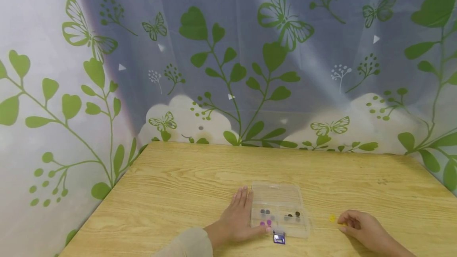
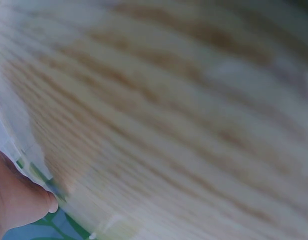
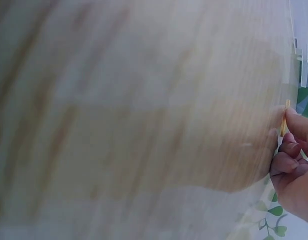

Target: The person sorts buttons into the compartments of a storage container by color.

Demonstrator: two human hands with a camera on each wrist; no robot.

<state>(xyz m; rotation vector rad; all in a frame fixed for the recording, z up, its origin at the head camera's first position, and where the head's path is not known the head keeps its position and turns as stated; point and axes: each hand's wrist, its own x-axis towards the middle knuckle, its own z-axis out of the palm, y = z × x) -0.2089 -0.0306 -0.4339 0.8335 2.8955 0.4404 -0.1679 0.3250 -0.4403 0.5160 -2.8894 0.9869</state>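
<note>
A clear plastic compartment box (image 1: 276,195) lies on the table with its lid folded back. In it are several small round pieces: dark ones (image 1: 298,213), grey ones (image 1: 267,211) and purple ones (image 1: 269,222). My left hand (image 1: 238,219) rests along the box's left side, fingers straight, thumb reaching over the near left corner. Right of the box, my right hand (image 1: 365,227) pinches a small thin yellow piece (image 3: 285,118) between thumb and fingers. Another yellow piece (image 1: 332,218) lies on the table just left of those fingertips.
A small clear square piece with a purple-blue rim (image 1: 279,237) sits at the box's near edge. The wooden table (image 1: 185,177) reaches back to a curtain (image 1: 214,122) with green leaves and butterflies. Another curtain panel (image 1: 71,138) hangs along the left.
</note>
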